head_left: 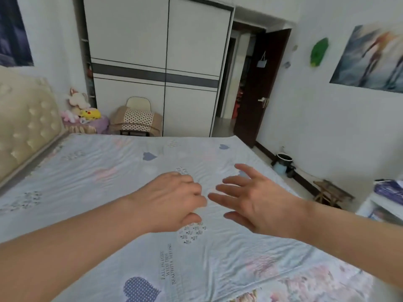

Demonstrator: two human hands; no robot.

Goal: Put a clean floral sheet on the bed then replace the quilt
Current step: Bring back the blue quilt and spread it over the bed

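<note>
Bright, even, soft daylight; hardly any shadows, no glare. Strong wide-angle bending toward the edges. Slightly soft all over, wall poster (370,59) smeared with blur.

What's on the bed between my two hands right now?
Nothing but bare sheet; the head view shows a narrow gap between the left hand and right hand.
</note>
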